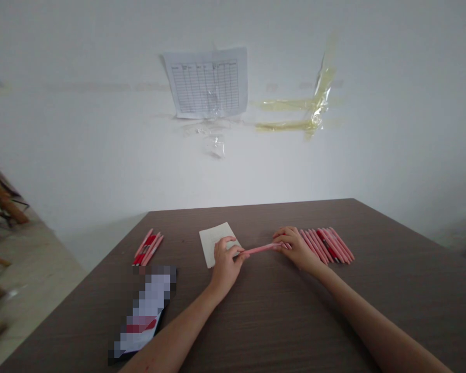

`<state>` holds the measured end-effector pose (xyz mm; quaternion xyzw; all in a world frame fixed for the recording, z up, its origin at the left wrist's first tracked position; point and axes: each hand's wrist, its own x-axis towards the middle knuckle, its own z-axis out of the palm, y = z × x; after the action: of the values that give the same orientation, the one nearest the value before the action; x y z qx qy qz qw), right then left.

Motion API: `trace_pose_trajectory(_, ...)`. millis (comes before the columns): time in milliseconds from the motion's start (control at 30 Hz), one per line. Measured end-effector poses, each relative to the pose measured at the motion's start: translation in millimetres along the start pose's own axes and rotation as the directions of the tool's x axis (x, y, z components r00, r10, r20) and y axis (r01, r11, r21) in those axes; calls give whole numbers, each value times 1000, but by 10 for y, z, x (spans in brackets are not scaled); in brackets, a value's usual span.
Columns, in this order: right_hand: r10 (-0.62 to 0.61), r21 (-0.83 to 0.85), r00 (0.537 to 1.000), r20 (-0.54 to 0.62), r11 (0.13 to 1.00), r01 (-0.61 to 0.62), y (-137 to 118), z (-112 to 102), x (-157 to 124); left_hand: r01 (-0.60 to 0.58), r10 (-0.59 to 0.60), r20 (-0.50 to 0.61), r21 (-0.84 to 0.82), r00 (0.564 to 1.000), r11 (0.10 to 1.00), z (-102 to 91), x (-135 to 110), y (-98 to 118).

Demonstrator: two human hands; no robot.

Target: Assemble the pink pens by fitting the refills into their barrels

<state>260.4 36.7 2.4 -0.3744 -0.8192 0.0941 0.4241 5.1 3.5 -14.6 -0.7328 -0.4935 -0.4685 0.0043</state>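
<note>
A slim pink pen (261, 248) is stretched level between my two hands, above the middle of the table. My left hand (227, 261) pinches its left end between thumb and fingers, in front of a cream paper pad (208, 243). On the other end, my right hand (293, 246) is closed, its fingertips around the pen. Just right of that hand lies a row of several pink pens (339, 246) with a red one (326, 244) among them. My right hand hides part of the row's left side.
Several pink and red pens (149, 247) form a small group at the table's left. A blurred-out, dark-edged flat object (147, 300) lies nearer, beside my left forearm. The brown table (264, 321) meets a white wall holding a taped printed sheet (209, 83).
</note>
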Motion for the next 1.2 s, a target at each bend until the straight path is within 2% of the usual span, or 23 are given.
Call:
trace_pose_trajectory(167, 135, 239, 991, -14, 963, -128, -9, 35, 35, -30, 30, -9, -6, 1000, 1000, -8, 1, 11)
trace_pose_trajectory(333, 334, 485, 941, 59, 814, -319, -72, 52, 42, -63, 63, 10, -5, 998, 998, -23, -1, 18)
trace_pose_trajectory(433, 453, 639, 889, 74, 662, -391, -139, 62, 48, -69, 69, 17, 1, 997, 998, -21, -1, 6)
trace_pose_trajectory(533, 523, 835, 847, 95, 422, -353, -203, 60, 59, -53, 53, 29, 17, 998, 998, -23, 1, 7)
trace_pose_trajectory(600, 551, 908, 828, 105, 286, -306, -227, 45, 64, -35, 34, 44, 30, 998, 999, -30, 4, 19)
trace_pose_trajectory(833, 602, 962, 771, 208, 15, -271, -152, -14, 55, 44, -53, 110, 87, 993, 995, -80, 24, 93)
trace_pose_trajectory(1000, 625, 961, 730, 276, -155, -231, -15, -13, 48, 87, -131, 245, 180, 961, 980, -107, 26, 150)
trace_pose_trajectory(1100, 595, 945, 735, 324, -239, -223, 37, -41, 45, 118, -204, 329, 262, 922, 958, -98, 12, 161)
trace_pose_trajectory(1200, 539, 928, 763, 356, -302, -220, 41, -96, 45, 136, -264, 407, 317, 874, 939, -80, -10, 152)
